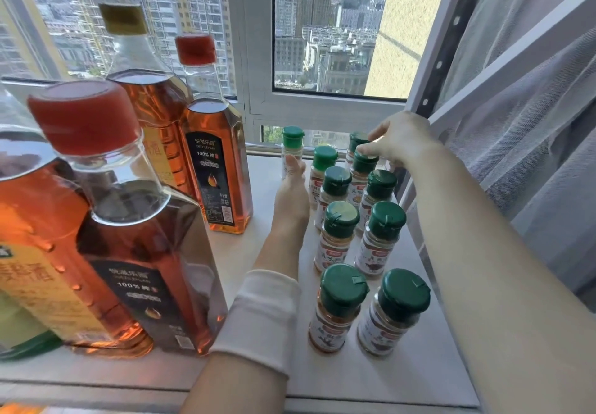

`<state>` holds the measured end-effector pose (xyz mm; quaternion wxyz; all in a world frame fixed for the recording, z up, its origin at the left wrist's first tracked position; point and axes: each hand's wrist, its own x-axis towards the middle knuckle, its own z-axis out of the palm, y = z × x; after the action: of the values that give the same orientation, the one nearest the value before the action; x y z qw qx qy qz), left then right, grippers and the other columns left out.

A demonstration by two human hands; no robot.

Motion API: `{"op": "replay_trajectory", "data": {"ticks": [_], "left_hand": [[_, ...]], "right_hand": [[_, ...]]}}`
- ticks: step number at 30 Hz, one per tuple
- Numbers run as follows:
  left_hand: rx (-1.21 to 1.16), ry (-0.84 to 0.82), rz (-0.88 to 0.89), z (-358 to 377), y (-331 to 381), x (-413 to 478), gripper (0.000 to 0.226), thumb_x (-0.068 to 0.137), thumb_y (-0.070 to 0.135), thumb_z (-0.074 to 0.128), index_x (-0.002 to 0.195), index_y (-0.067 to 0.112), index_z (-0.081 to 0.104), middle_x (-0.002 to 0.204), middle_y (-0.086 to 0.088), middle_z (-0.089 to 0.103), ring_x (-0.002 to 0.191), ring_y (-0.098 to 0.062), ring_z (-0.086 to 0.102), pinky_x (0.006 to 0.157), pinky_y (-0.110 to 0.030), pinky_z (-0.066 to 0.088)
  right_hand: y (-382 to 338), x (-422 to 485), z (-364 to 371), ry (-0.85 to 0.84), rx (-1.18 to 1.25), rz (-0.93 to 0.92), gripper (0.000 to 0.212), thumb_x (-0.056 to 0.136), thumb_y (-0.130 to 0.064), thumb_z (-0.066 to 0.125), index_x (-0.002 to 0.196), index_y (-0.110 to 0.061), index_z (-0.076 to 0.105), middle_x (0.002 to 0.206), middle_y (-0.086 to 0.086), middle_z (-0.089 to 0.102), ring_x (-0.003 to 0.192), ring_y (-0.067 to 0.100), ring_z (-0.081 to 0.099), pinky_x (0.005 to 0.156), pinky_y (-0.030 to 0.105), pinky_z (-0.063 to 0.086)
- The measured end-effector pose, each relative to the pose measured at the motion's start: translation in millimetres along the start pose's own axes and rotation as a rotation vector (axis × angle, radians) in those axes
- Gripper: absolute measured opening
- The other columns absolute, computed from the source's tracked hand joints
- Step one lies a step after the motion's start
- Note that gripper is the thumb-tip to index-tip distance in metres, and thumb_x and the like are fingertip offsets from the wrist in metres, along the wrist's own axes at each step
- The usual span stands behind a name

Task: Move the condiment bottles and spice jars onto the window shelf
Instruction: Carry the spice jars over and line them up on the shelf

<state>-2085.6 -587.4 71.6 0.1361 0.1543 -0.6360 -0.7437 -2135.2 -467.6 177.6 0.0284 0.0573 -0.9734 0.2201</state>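
Ten or so spice jars (341,236) stand on the window shelf (354,378), paired in two files along its right edge, from the front edge to the rear right corner. They look small, light, stiff and smooth-sided. Take each round the body below its green flip cap, since a cap might pop if you lift by it. Brown and orange powders fill them.

Your left grip (292,194) is wrapped on the pale-capped jar (292,152) at the rear edge, just beside the files. Your right grip (400,142) has fingertips on the cap of a dark-capped jar (363,163) near the rear right corner; whether it pinches or only touches, I cannot tell.

The condiment bottles (213,171) crowd the shelf's left half. They are probably heavy, rigid and slick, holding amber liquid up to the shoulders, so hold those low on the body.
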Motion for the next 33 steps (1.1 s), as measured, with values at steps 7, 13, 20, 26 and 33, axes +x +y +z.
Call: {"op": "replay_trajectory", "data": {"ticks": [7,13,20,26,33], "left_hand": [[-0.045,0.221,0.033,-1,6,15,0.062,0.096,0.051,0.011,0.144,0.016,0.027,0.150,-0.005,0.031,0.136,-0.022,0.029,0.110,-0.033,0.020],[-0.083,0.215,-0.014,0,8,37,0.062,0.096,0.051,0.009,0.145,0.016,0.027,0.148,-0.008,0.035,0.134,-0.025,0.034,0.101,-0.032,0.030],[-0.080,0.081,0.026,3,4,47,0.065,0.095,0.053,0.007,0.126,0.017,0.051,0.114,-0.006,0.059,0.116,-0.025,0.053,0.101,-0.036,0.038],[-0.040,-0.057,-0.008,9,7,41,0.070,0.094,0.052,0.001,0.130,0.012,0.048,0.110,-0.002,0.054,0.098,-0.014,0.049,0.089,-0.028,0.035],[-0.066,-0.102,-0.096,14,3,42,0.083,0.084,0.068,-0.004,0.140,0.022,0.036,0.142,-0.012,0.045,0.129,-0.032,0.041,0.111,-0.055,0.022]], "right_hand": [[-6,16,0,0.075,0.090,0.029,0.048,0.090,-0.040,0.054,0.122,-0.005,0.058,0.127,0.013,0.058,0.112,0.027,0.056,0.088,0.031,0.046],[-4,24,0,0.045,0.145,0.043,0.053,0.094,-0.043,0.045,0.130,-0.005,0.051,0.135,0.012,0.052,0.119,0.030,0.051,0.094,0.033,0.043],[-2,26,-2,0.061,0.181,0.032,0.054,0.094,-0.044,0.044,0.130,-0.005,0.051,0.136,0.011,0.051,0.119,0.028,0.051,0.092,0.030,0.042],[-2,24,-3,0.061,0.208,0.029,0.052,0.095,-0.043,0.044,0.129,-0.006,0.053,0.136,0.011,0.051,0.118,0.028,0.051,0.083,0.027,0.039],[-2,22,-6,0.068,0.215,0.035,0.052,0.095,-0.043,0.043,0.131,-0.006,0.050,0.138,0.011,0.048,0.119,0.028,0.050,0.084,0.027,0.040]]}}
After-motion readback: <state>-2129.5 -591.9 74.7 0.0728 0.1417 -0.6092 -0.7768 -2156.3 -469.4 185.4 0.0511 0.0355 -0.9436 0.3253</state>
